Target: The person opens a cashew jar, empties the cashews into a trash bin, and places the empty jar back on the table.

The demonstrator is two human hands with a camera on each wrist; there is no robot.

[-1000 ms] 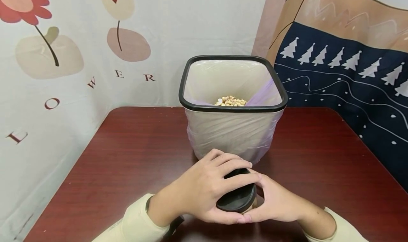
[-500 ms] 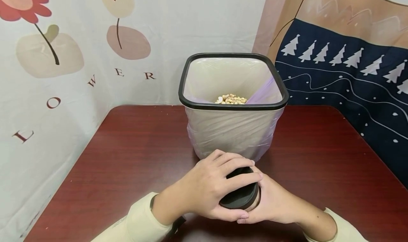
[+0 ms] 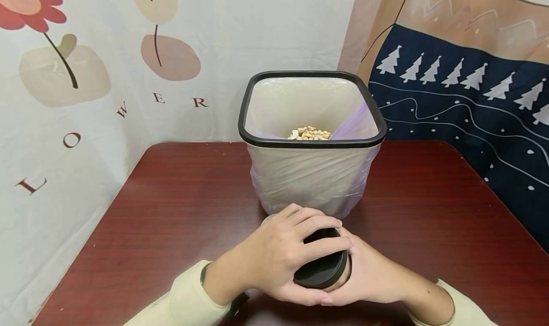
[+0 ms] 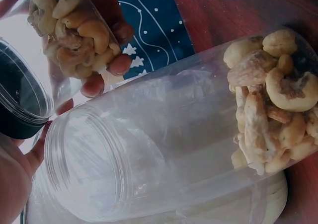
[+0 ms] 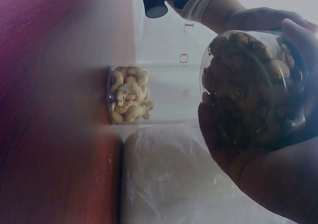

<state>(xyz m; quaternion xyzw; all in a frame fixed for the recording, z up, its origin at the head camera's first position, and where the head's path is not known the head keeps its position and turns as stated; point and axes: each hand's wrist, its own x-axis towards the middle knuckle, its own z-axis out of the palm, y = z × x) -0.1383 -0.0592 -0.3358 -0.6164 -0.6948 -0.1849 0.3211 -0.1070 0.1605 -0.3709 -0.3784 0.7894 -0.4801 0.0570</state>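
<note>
In the head view my left hand point(image 3: 274, 257) grips the black lid point(image 3: 321, 271) of a small clear jar from above, fingers spread over its top and thumb at its near edge. The right hand point(image 3: 379, 271) holds that jar point(image 5: 243, 85) round its side. Cashews point(image 4: 79, 40) fill part of it, and it is held clear of the table in the right wrist view. A second, taller clear jar point(image 4: 169, 139) stands upright with its threaded mouth uncovered. Cashews point(image 5: 130, 95) lie at its bottom. My left hand hides most of it in the head view.
Behind the hands stands a bin point(image 3: 309, 173) with a black rim and a plastic liner, with cashews point(image 3: 309, 134) inside. The red-brown table point(image 3: 188, 188) reaches back to a printed cloth backdrop point(image 3: 257, 40). A black device point(image 5: 155, 8) sits at the left wrist.
The hands and lidded jar have shifted slightly, and a little more of the jar's side shows under the lid. A bit of the second jar's rim now shows behind the left hand.
</note>
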